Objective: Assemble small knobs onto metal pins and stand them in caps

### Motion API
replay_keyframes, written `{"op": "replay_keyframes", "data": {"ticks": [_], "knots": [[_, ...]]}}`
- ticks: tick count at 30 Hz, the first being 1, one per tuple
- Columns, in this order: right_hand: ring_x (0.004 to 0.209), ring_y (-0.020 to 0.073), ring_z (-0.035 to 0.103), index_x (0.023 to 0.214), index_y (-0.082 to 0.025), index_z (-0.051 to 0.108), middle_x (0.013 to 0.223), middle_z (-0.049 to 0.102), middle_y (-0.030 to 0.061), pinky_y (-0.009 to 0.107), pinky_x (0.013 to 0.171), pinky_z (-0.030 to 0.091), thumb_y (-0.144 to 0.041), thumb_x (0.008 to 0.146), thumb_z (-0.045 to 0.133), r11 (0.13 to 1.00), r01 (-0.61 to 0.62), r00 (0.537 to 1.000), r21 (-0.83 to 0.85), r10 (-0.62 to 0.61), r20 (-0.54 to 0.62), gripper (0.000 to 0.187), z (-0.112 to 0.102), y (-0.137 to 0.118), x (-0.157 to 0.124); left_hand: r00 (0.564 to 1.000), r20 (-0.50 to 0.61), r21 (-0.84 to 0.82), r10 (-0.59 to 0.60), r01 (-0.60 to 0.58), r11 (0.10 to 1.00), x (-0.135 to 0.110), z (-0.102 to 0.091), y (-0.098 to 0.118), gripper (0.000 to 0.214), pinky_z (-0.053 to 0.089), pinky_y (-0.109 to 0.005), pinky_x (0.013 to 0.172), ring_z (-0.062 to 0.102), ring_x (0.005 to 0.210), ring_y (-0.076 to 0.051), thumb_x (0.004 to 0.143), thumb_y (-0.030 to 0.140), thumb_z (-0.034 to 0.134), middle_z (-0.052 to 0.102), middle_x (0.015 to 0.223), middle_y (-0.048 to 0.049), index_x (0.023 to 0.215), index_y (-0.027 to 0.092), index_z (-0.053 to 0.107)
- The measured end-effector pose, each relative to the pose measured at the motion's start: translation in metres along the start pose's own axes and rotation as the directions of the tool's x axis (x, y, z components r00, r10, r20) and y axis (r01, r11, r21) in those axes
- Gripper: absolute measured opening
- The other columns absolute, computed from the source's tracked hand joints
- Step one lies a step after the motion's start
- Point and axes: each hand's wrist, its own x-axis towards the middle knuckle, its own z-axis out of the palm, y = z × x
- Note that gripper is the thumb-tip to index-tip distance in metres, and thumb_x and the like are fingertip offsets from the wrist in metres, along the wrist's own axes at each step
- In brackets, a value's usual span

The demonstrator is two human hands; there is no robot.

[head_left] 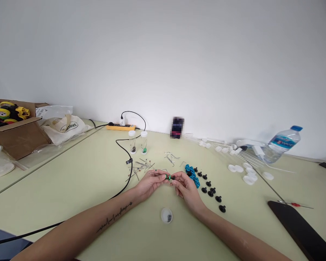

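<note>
pinching 1 green-and-black part (168,177) at opposite ends, the left hand (150,185) and right hand (189,190) have fingers (180,185) barely parted.

**Green, Black and Blue on Pale Yellow-Green**

Shiny green and black are combined on the small cylindrical piece (168,177). Blue is repeated across the clustered knobby pieces (192,175), plain black across the stemmed discs (210,194). The flat tabletop (84,181) is coloured pale yellow-green, the long power strip (121,127) orange. The left forearm (92,221) is marked with a dark zigzag line, arrow-tipped.
</note>
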Motion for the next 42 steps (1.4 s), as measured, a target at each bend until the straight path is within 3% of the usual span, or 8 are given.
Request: {"op": "replay_keyframes", "data": {"ticks": [10, 17, 24, 27, 32, 39, 42], "knots": [[0.045, 0.0089, 0.042, 0.063, -0.016, 0.049, 0.054, 0.051, 0.0003, 0.022, 0.043, 0.030, -0.052, 0.087, 0.032, 0.994, -0.069, 0.996, -0.089, 0.073, 0.042, 0.046, 0.0014, -0.0013, -0.0001, 0.999, 0.017, 0.078, 0.034, -0.035, 0.996, 0.0023, -0.0011, -0.0050, 0.024, 0.045, -0.024, 0.078, 0.059, 0.074, -0.011, 0.066, 0.020, 0.071, 0.064, 0.085, -0.0081, 0.087, 0.009, 0.066], [0.047, 0.0085, 0.039, 0.079, -0.020, 0.047, 0.057, 0.045, -0.0046, 0.021, 0.045, 0.031, -0.047, 0.081, 0.050, 0.998, -0.008, 1.000, -0.062, 0.010, 0.023, 0.027, 0.0032, -0.0067, -0.0010, 0.999, -0.002, 0.027, 0.036, -0.036, 0.999, 0.0022, -0.0008, -0.0026, 0.023, 0.046, -0.022, 0.075, 0.059, 0.072, -0.010, 0.065, 0.020, 0.071, 0.064, 0.080, -0.0074, 0.085, 0.008, 0.066], [0.043, 0.0103, 0.042, 0.068, -0.019, 0.047, 0.054, 0.050, -0.0010, 0.023, 0.041, 0.031, -0.053, 0.086, 0.033, 0.991, -0.099, 0.994, -0.087, 0.103, 0.037, 0.041, 0.0004, -0.0022, 0.0015, 0.999, 0.013, 0.022, 0.043, -0.043, 0.999, 0.0010, -0.0007, -0.0035, 0.022, 0.045, -0.023, 0.076, 0.060, 0.075, -0.011, 0.067, 0.019, 0.070, 0.064, 0.083, -0.0068, 0.086, 0.010, 0.065], [0.045, 0.0094, 0.041, 0.067, -0.018, 0.047, 0.054, 0.049, -0.0020, 0.023, 0.043, 0.031, -0.049, 0.086, 0.038, 0.993, -0.054, 0.995, -0.103, 0.062, 0.073, 0.038, 0.0000, -0.0033, 0.0009, 0.999, 0.012, 0.046, 0.047, -0.047, 0.998, 0.0015, -0.0013, -0.0034, 0.023, 0.045, -0.023, 0.075, 0.060, 0.074, -0.011, 0.067, 0.020, 0.070, 0.064, 0.082, -0.0068, 0.086, 0.010, 0.065], [0.051, 0.0085, 0.045, 0.087, -0.020, 0.047, 0.070, 0.052, -0.0028, 0.022, 0.048, 0.037, -0.042, 0.080, 0.053, 0.998, 0.013, 0.999, -0.057, -0.012, 0.032, 0.024, 0.0011, -0.0028, -0.0003, 0.998, -0.025, 0.036, 0.057, -0.056, 0.998, 0.0043, -0.0032, -0.0036, 0.022, 0.044, -0.024, 0.077, 0.059, 0.072, -0.010, 0.064, 0.022, 0.072, 0.064, 0.085, -0.0074, 0.082, 0.010, 0.066], [0.048, 0.0102, 0.046, 0.071, -0.018, 0.046, 0.060, 0.055, -0.0002, 0.024, 0.047, 0.037, -0.048, 0.087, 0.036, 0.993, -0.016, 0.997, -0.121, 0.025, 0.070, 0.035, 0.0008, -0.0004, 0.0008, 0.999, -0.008, 0.061, 0.054, -0.054, 0.997, 0.0033, -0.0025, -0.0038, 0.022, 0.044, -0.024, 0.078, 0.059, 0.073, -0.010, 0.065, 0.021, 0.072, 0.064, 0.084, -0.0069, 0.083, 0.010, 0.066], [0.049, 0.0094, 0.047, 0.074, -0.019, 0.047, 0.067, 0.055, -0.0005, 0.023, 0.047, 0.038, -0.049, 0.084, 0.042, 0.992, 0.001, 0.999, -0.125, 0.005, 0.048, 0.032, 0.0013, -0.0036, -0.0003, 0.999, -0.015, 0.048, 0.048, -0.047, 0.998, 0.0029, -0.0025, -0.0037, 0.022, 0.045, -0.024, 0.077, 0.060, 0.073, -0.011, 0.064, 0.020, 0.072, 0.064, 0.082, -0.0067, 0.082, 0.010, 0.066]]}}
